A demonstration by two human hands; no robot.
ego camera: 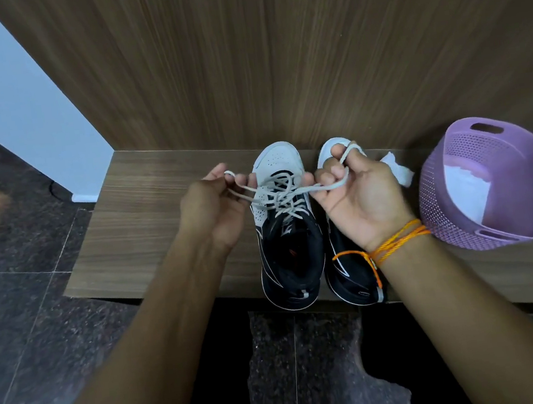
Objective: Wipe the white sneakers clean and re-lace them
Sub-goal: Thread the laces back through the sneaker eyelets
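Two white-and-black sneakers stand side by side on a wooden ledge (149,235), toes toward the wall. The left sneaker (287,232) has its grey lace (280,200) threaded through the eyelets. My left hand (214,207) pinches one end of that lace, pulled out to the left. My right hand (358,191) holds the other end, looped around its fingers and pulled to the right. The right sneaker (349,272) lies mostly hidden under my right hand and wrist; I cannot tell if it is laced.
A crumpled white cloth (397,168) lies on the ledge right of the sneakers. A purple perforated basket (489,183) with something white inside stands tilted at the right. A wooden wall panel (274,51) rises behind. Dark stone floor (16,263) lies to the left and below.
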